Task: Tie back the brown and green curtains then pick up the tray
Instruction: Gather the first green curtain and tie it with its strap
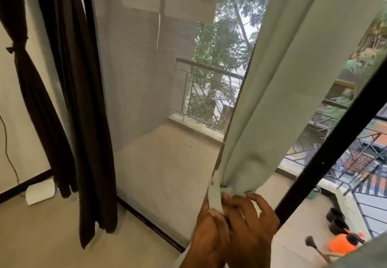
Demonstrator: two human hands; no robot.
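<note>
Head view showed the green curtain (278, 91) gathered low at the right of the doorway, with both hands at the bunch. The left hand (209, 232) pinched the pale green tie-back strap (214, 196); the right hand (253, 221) spread its fingers against the gathered folds. The brown curtain (31, 91) hung tied at far left. No tray appeared.

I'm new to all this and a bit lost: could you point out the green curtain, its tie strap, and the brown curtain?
green curtain (278, 91), head view, on its broad hanging panel.
tie strap (214, 196), head view, on the flat band above the fingers.
brown curtain (23, 79), head view, just below its tied waist.
</note>
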